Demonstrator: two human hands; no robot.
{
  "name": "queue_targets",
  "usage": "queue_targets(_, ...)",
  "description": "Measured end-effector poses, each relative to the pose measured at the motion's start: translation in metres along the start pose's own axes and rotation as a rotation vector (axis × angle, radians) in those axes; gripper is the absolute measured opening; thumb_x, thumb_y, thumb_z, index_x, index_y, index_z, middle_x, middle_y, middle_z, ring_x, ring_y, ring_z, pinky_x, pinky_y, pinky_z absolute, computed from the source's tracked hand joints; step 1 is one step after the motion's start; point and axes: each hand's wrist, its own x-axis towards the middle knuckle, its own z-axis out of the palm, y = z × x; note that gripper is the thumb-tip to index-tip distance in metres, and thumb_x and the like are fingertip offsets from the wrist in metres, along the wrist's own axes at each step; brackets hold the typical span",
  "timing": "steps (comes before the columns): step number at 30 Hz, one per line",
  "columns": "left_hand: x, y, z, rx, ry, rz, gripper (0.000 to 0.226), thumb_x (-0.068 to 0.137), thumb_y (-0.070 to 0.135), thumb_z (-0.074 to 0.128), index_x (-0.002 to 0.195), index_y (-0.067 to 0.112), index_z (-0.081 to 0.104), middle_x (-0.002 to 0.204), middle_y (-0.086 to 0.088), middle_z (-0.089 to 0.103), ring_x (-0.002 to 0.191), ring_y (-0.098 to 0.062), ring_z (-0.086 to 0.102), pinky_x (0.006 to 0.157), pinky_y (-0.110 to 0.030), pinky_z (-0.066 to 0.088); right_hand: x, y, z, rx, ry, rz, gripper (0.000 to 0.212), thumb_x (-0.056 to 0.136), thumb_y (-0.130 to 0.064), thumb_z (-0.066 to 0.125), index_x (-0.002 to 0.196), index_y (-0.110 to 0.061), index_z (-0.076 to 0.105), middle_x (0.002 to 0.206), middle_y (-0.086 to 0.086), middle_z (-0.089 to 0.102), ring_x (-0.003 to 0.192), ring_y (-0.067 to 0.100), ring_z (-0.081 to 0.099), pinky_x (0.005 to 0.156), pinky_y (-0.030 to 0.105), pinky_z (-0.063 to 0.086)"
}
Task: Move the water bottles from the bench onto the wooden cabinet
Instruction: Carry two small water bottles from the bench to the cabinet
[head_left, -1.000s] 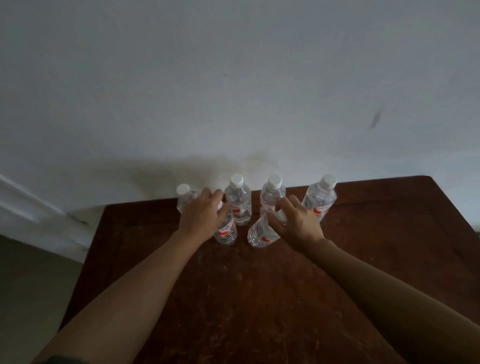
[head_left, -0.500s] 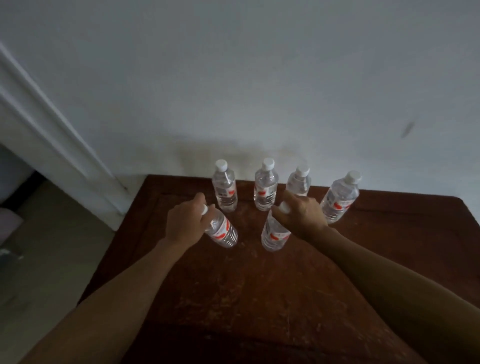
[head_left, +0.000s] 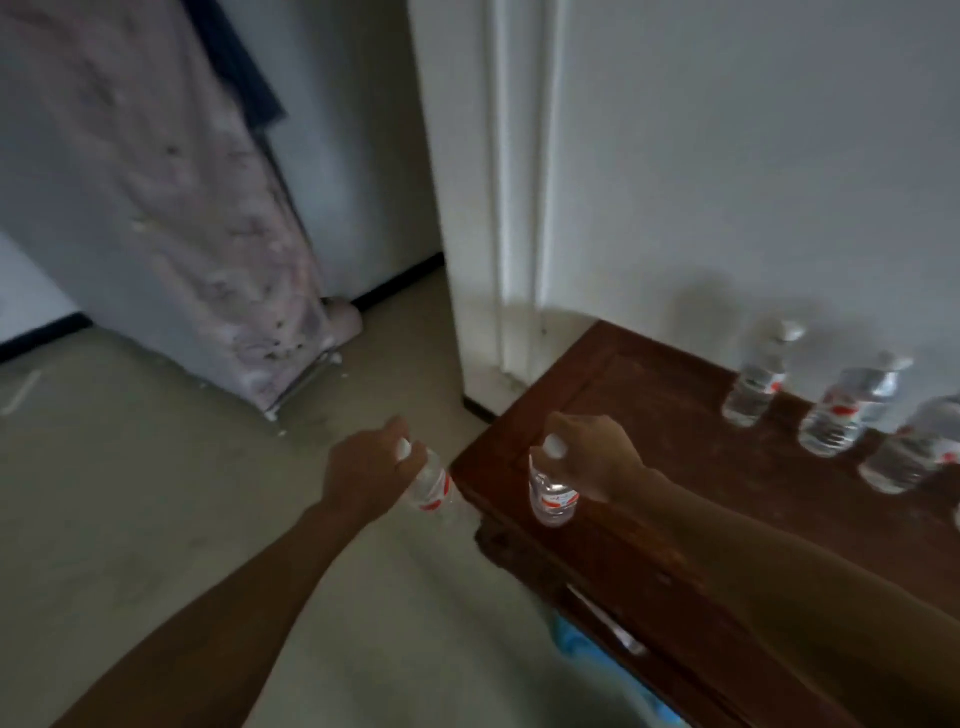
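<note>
- Both forearms are reaching forward from the bottom of the view, each ending in a closed grip on a water bottle.
- The left hand (head_left: 366, 470) is curling shut around the neck of the left bottle (head_left: 428, 486), which is tilting and hanging out over the floor (head_left: 130, 519), clear of the furniture.
- The right hand (head_left: 595, 454) is wrapping its fingers (head_left: 563, 423) around the top of the right bottle (head_left: 553, 493), which is hanging roughly upright above the near corner of the bench (head_left: 649, 415).
- Both bottles are looking clear and small, with white caps and red-and-white labels; how full they are is hard to judge in the blur.
- Further back, three more bottles (head_left: 756, 384) are standing on the dark wooden top, close to the wall (head_left: 727, 156).
- Judging from this, the carrying step is in hand: two bottles are off the surface and travelling away from it.
- The wooden cabinet is not identifiable here, so the next move is calling for finding it, then setting both bottles down upright while keeping the tilted one from slipping.
</note>
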Motion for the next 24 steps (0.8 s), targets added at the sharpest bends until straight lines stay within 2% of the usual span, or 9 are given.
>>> queue_targets(2,-0.051,-0.057,-0.034,0.072,0.009,-0.113,0.069,0.067,0.066,0.012,0.096,0.020,0.055,0.081,-0.011,0.069,0.082,-0.032,0.066,0.070,-0.034,0.046,0.015,-0.068,0.029,0.028,-0.016,-0.118,0.050,0.075,-0.063,0.039,0.080,-0.016,0.055,0.077,0.007,0.068,0.072,0.032,0.064,0.062,0.031,0.042)
queue_targets(5,-0.124,-0.139,-0.077,0.154,0.027,-0.264,0.073,0.065,0.066,0.008,0.097,0.019,0.055,0.084,-0.010,0.070,0.083,-0.032,0.066,0.070,-0.033,0.044,0.035,-0.168,0.067,0.075,-0.054,-0.295,0.056,0.075,-0.065,0.037,0.084,-0.014,0.059,0.075,0.010,0.069,0.071,0.033,0.066,0.061,0.030,0.044)
queue_targets(7,-0.165,-0.180,-0.096,0.195,0.047,-0.348,0.070,0.067,0.066,0.011,0.095,0.019,0.056,0.081,-0.010,0.070,0.080,-0.031,0.067,0.069,-0.033,0.045,0.047,-0.222,0.090,0.095,-0.037,-0.392,0.056,0.076,-0.066,0.038,0.086,-0.015,0.061,0.075,0.010,0.069,0.068,0.031,0.066,0.061,0.028,0.042)
queue_targets(11,-0.259,-0.257,-0.137,0.250,0.095,-0.572,0.069,0.070,0.065,0.012,0.095,0.018,0.056,0.078,-0.007,0.070,0.078,-0.031,0.067,0.064,-0.031,0.040,0.067,-0.349,0.138,0.088,-0.112,-0.579,0.045,0.084,-0.060,0.052,0.096,-0.017,0.060,0.086,0.009,0.070,0.080,0.030,0.065,0.069,0.029,0.042)
queue_targets(14,-0.326,-0.308,-0.160,0.267,0.126,-0.760,0.072,0.066,0.067,0.008,0.096,0.019,0.053,0.081,-0.006,0.069,0.083,-0.029,0.066,0.065,-0.030,0.037,0.073,-0.445,0.181,0.147,-0.123,-0.752,0.045,0.081,-0.059,0.053,0.087,-0.015,0.062,0.074,0.010,0.068,0.071,0.031,0.065,0.065,0.031,0.044)
queue_targets(17,-0.376,-0.357,-0.178,0.272,0.116,-0.931,0.071,0.064,0.067,0.009,0.094,0.020,0.053,0.080,-0.006,0.069,0.083,-0.030,0.065,0.063,-0.028,0.033,0.080,-0.529,0.229,0.237,-0.161,-0.888,0.047,0.075,-0.060,0.047,0.077,-0.016,0.060,0.061,0.008,0.063,0.060,0.030,0.063,0.058,0.026,0.038)
queue_targets(20,-0.425,-0.416,-0.192,0.272,0.105,-1.103,0.057,0.071,0.064,0.022,0.091,0.020,0.053,0.079,-0.007,0.069,0.082,-0.031,0.065,0.063,-0.028,0.033,0.090,-0.623,0.280,0.306,-0.250,-1.019,0.045,0.071,-0.060,0.045,0.071,-0.017,0.058,0.055,0.005,0.062,0.053,0.028,0.061,0.054,0.023,0.036)
queue_targets(24,-0.474,-0.466,-0.213,0.275,0.050,-1.280,0.034,0.089,0.053,0.043,0.095,0.020,0.051,0.084,-0.005,0.069,0.085,-0.029,0.064,0.065,-0.029,0.033,0.095,-0.726,0.330,0.359,-0.285,-1.219,0.037,0.070,-0.054,0.053,0.066,-0.018,0.056,0.051,0.000,0.060,0.045,0.024,0.059,0.047,0.020,0.039)
